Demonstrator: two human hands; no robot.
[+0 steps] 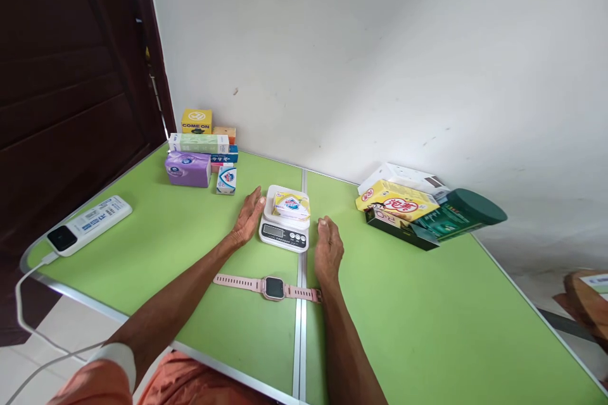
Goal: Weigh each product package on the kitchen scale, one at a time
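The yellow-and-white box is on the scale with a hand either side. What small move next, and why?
I'd probably ease the left hand slightly outward: it sits very close to the scale, perhaps touching, while the yellow-and-white box rests there with no hand on it. The right hand looks clear on the other side.

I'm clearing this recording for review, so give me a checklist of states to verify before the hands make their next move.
1. Soap box resting on the scale: ok.
2. Scale off the table seam: not ok, its right side sits over it.
3. Display readable: cannot tell any figure; too small.
4. Right hand clear of the scale: ok, a gap shows.
5. Left hand clear of the scale: cannot tell; the thumb is very close to its edge.
6. Watch apart from the scale: ok, it lies on the near side.
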